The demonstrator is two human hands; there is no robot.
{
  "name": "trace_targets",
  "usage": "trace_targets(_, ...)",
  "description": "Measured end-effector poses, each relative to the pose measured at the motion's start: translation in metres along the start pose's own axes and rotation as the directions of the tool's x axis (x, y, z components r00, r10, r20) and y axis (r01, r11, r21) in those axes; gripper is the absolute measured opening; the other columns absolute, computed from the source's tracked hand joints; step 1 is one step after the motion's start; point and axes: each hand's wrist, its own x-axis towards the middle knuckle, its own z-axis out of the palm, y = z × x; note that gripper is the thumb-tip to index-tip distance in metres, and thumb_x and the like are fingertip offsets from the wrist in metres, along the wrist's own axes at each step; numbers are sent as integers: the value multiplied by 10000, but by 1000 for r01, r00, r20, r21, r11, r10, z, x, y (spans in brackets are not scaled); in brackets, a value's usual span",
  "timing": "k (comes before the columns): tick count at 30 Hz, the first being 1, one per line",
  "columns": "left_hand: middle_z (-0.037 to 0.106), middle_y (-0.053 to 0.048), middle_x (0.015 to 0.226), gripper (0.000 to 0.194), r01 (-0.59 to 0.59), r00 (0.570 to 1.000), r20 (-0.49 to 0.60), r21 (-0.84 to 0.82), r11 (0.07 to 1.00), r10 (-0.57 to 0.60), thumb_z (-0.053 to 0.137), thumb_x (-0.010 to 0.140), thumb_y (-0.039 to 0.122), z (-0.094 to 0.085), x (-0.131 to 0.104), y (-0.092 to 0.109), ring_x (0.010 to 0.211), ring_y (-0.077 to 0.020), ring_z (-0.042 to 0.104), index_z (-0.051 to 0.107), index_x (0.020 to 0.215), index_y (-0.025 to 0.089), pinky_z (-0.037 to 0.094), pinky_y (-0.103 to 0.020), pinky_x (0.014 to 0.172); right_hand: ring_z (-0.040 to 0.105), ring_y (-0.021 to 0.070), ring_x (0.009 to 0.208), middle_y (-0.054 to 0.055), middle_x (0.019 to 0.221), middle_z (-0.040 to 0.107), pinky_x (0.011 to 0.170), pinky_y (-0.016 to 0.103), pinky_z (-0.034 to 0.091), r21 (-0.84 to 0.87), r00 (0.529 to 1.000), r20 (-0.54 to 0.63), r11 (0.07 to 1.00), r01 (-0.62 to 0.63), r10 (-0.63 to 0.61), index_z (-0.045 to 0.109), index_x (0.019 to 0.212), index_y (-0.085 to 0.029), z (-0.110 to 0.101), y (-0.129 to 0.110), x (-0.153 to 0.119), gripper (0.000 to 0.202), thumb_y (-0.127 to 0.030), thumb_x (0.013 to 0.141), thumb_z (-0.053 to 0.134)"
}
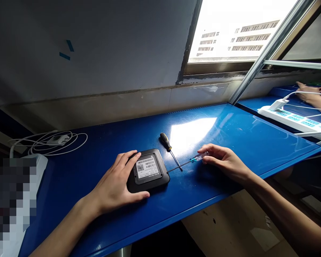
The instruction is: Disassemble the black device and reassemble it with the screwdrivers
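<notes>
A flat black square device [163, 180] with rounded corners lies on the blue table, a white label with printed codes [147, 167] facing up. My left hand [120, 176] grips its left side, thumb along the near edge and fingers over the far corner. In my right hand [222, 159] is a screwdriver with a clear and teal handle [196, 157], held by thumb and fingers. Its thin shaft points left, and the tip meets the device's right side. A second screwdriver with a black and yellow handle [165, 141] lies behind, its shaft passing beneath the held one.
A coiled white cable with an adapter [59, 140] lies at the back left. A pixelated screen-like object [13, 207] stands at the near left. Past the metal frame [256, 71], a power strip [294, 117] and another person's hands [310, 94] show at right.
</notes>
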Motion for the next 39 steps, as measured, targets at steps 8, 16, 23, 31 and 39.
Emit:
trace_targets(8,444,-117,1630,1006,-16,1000,-11,4,1000,16,837,793,621,-3,0,-1,1480,-417,441,368,1623,300,489,-616,1191,698,185,771,83,997,796,701,309,613,-9,999,37,1000,19,-19,825,965,-234,-3,5,0,476,-646,733,881)
trace_targets(16,422,-128,1643,1030,-8,1000,6,-10,1000,8,836,790,650,-5,0,-1,1492,-427,428,359,1631,293,492,-631,1184,707,182,796,76,1006,794,720,299,625,13,999,39,1000,28,-29,832,979,-240,-5,9,-1,435,-599,743,900)
trace_targets(23,419,-131,1645,1019,8,1000,9,-16,1000,-8,832,796,647,-6,1,0,1497,-429,421,367,1628,287,492,-639,1183,701,187,793,79,1039,781,744,334,648,-3,999,43,1000,27,-27,844,1059,-259,-5,9,-1,477,-630,760,873)
trace_targets(31,448,-148,1625,1004,20,999,41,-14,1000,-20,847,779,611,-11,4,8,1496,-444,424,407,1608,255,473,-656,1196,700,200,784,48,903,746,687,340,615,-124,956,178,959,256,-233,844,1137,-346,-13,-15,3,308,-536,904,778)
trace_targets(39,423,-171,1636,1023,42,997,63,-5,999,-41,835,787,626,-11,4,9,1516,-438,395,386,1613,223,458,-646,1210,774,222,795,25,939,820,706,354,649,-330,865,339,814,477,-369,843,1139,-380,-11,-82,11,251,-474,917,772)
